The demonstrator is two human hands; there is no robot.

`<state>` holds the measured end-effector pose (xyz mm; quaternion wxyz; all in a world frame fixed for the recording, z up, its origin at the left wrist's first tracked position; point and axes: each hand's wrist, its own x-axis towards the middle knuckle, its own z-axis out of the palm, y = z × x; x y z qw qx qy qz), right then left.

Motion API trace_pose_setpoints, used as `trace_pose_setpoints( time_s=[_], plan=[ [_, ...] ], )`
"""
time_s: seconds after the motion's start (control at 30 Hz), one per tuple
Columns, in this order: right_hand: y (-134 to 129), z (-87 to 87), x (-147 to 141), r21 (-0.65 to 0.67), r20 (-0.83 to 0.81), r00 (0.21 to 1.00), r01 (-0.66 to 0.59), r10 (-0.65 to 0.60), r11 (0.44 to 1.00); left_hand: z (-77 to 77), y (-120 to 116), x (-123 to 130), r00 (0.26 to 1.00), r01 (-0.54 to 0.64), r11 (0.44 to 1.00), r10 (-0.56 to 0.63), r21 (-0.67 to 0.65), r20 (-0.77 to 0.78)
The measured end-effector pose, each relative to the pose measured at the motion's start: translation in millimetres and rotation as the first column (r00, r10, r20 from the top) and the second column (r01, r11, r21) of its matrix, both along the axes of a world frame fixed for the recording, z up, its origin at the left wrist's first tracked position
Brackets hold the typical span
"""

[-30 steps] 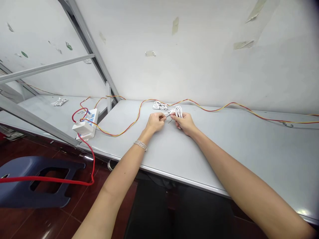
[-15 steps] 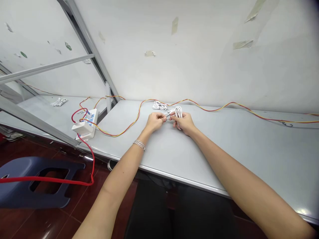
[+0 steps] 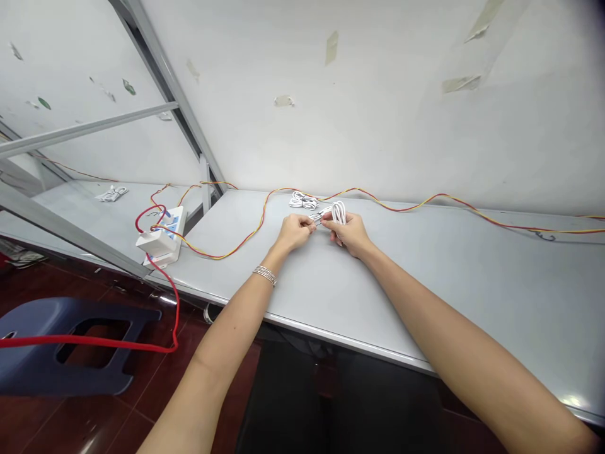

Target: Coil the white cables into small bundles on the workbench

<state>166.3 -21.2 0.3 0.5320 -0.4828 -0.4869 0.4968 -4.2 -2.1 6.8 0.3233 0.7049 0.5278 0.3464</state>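
A coiled white cable bundle (image 3: 339, 213) is held between my two hands, just above the grey table. My right hand (image 3: 350, 233) is closed round its looped end, the loops standing up beside the thumb. At the bundle's left end my left hand (image 3: 295, 231) is closed in a pinch. A thin dark tie (image 3: 319, 217) crosses the bundle near the left fingertips; whether they grip the tie as well is too small to tell. Just behind lies a second white cable bundle (image 3: 303, 200), bound with a dark tie.
A red-and-yellow twisted wire (image 3: 420, 202) runs along the table's back by the white wall. On the left are a power strip (image 3: 176, 230) with a plugged-in white adapter (image 3: 158, 244), a red cord (image 3: 177, 302), a metal frame (image 3: 170, 75) and a blue stool (image 3: 42, 315).
Both hands stay at almost the same spot, with small finger shifts at the bundle. The dark tie between them has changed position slightly.
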Motion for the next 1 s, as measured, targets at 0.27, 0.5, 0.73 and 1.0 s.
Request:
trace_pose_setpoints(
  time_s=[0.27, 0.5, 0.73, 1.0],
  plan=[
    [-4.2, 4.5, -0.2, 0.027, -0.007, 1.000, 0.003, -0.003, 1.000, 0.9, -0.4, 0.3, 1.000, -0.001, 0.999, 0.000, -0.042, -0.004],
    [-4.0, 1.5, -3.4, 0.060, 0.066, 0.997, 0.046, -0.049, 0.997, -1.7, 1.6, 0.3, 1.000, -0.015, 0.999, 0.015, -0.033, -0.003],
    [-4.3, 2.9, -1.5, 0.029, 0.028, 0.999, -0.032, 0.031, 0.999, 1.7, -2.2, 2.1, 1.000, 0.018, 0.999, -0.018, 0.030, -0.022],
    [-2.8, -0.1, -3.9, 0.052, 0.117, 0.993, 0.017, -0.023, 0.999, 0.3, -1.1, 2.0, 0.999, 0.007, 1.000, -0.007, -0.001, -0.036]
  ],
)
